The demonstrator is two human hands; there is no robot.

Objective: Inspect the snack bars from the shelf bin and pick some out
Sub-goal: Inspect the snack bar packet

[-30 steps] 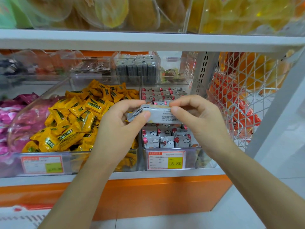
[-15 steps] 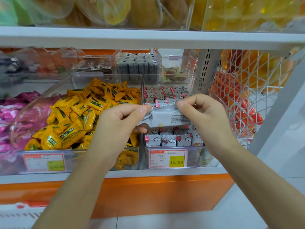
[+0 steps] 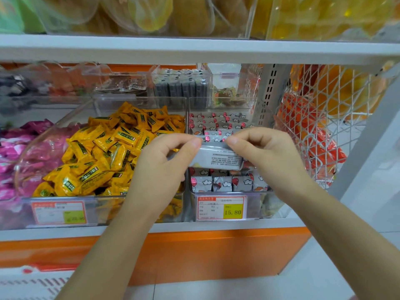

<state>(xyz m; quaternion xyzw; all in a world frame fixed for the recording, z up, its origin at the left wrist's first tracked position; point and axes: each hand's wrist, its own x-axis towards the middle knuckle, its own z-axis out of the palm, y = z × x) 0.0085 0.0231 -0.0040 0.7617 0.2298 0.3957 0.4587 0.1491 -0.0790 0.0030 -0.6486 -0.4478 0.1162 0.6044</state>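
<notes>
Now left hand (image 3: 160,169) and right hand (image 3: 268,161) both pinch one grey snack bar (image 3: 218,158), its small print seemingly facing up.

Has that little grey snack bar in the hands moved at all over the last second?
Yes, slightly: the snack bar has dropped a little and shifted right, closer to the 15.80 price tag on the bin front.

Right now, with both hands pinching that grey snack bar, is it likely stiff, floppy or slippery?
Probably light: the left hand and right hand hold the snack bar by fingertips alone. Likely fairly stiff: it spans between them without sagging. Its glossy wrapper may be slippery.
</notes>
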